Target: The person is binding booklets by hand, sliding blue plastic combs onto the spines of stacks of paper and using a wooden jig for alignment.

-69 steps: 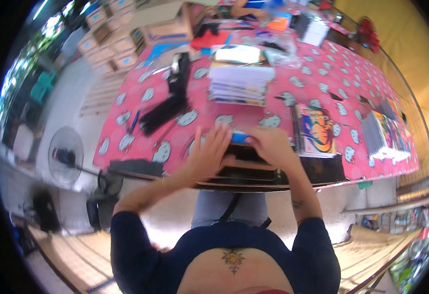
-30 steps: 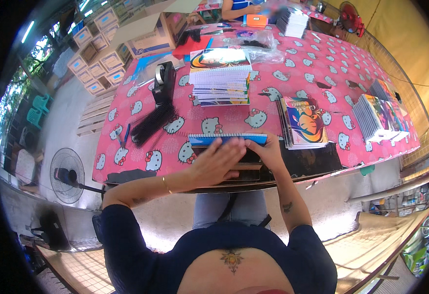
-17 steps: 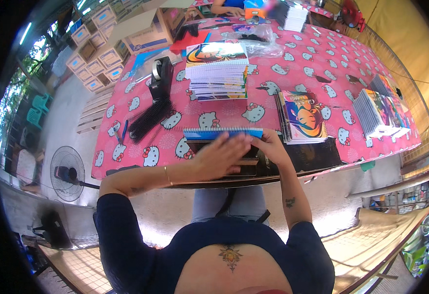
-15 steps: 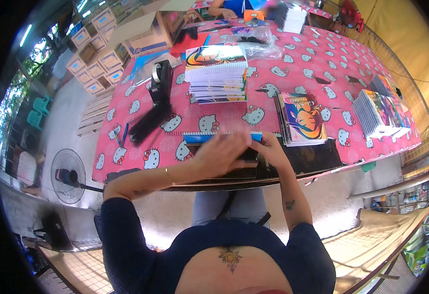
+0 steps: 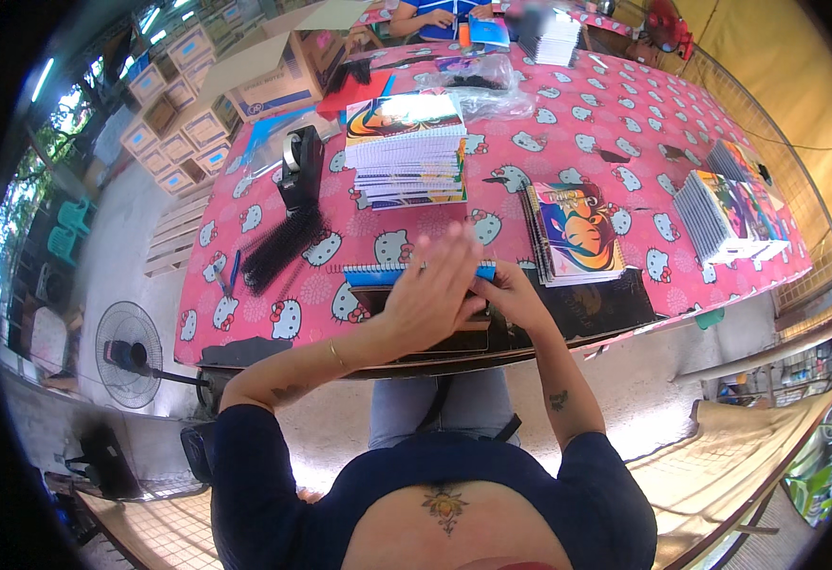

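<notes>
A blue spiral notebook (image 5: 370, 277) stands in front of me near the table's front edge, its coil along the top. My left hand (image 5: 433, 290) lies across it with fingers stretched out and pressed flat over the coil, covering the notebook's middle. At the notebook's right end, my right hand (image 5: 515, 295) pinches the corner by the coil. Below the notebook is a dark holder or board (image 5: 473, 334), partly hidden by my hands. To the right lies a short stack of notebooks with colourful covers (image 5: 579, 233).
Beyond my hands rises a tall notebook stack (image 5: 406, 157). Left of it are a black tape dispenser (image 5: 299, 171) and a bundle of black plastic coils (image 5: 285, 249). More notebooks (image 5: 731, 223) stand at the right edge. Across the table, a person (image 5: 440, 19) handles a blue item.
My left hand, blurred and curled earlier, is now flattened with its fingers pointing away over the coil. My right hand keeps its place. The person across has brought a blue item into view.
</notes>
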The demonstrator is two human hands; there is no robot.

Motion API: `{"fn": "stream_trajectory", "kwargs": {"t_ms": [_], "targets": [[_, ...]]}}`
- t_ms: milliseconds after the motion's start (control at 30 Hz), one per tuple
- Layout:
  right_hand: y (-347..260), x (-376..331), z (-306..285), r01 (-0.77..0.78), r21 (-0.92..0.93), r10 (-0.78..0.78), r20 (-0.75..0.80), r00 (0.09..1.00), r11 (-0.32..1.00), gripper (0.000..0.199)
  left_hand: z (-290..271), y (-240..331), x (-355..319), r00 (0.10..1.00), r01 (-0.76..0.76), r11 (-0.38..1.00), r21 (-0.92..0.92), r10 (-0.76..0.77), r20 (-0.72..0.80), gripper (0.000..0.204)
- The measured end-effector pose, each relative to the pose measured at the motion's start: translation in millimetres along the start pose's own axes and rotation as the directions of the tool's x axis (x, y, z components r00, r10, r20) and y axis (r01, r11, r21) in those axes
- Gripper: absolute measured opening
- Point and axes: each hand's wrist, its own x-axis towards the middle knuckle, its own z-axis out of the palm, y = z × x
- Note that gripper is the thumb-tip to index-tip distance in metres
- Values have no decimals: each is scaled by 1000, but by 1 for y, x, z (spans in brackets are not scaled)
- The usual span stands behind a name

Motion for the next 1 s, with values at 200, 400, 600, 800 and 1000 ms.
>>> {"fn": "stream_trajectory", "kwargs": {"t_ms": [200, 400, 600, 800, 1000], "targets": [[-54, -13, -6, 58, -35, -62, -124, 990, 998, 26, -8, -16, 13, 993, 98, 976, -196, -108, -45, 31], [-72, 2, -31, 62, -273, -62, 9, 998, 960, 10, -4, -18, 16, 990, 80, 958, -276, -109, -92, 18], [-61, 1, -2, 87, -705, -300, -184, 936, 704, 8, -8, -2, 3, 991, 125, 987, -99, -130, -40, 20], [-61, 2, 26, 82, 2, -80, -224, 971, 997, 21, -26, -37, 9, 997, 63, 837, -543, -79, -6, 33], [-45, 11, 21, -65, 266, 154, -332, 931, 962, 24, -38, -51, 1, 866, 168, 872, -459, -353, -354, 32]]}}
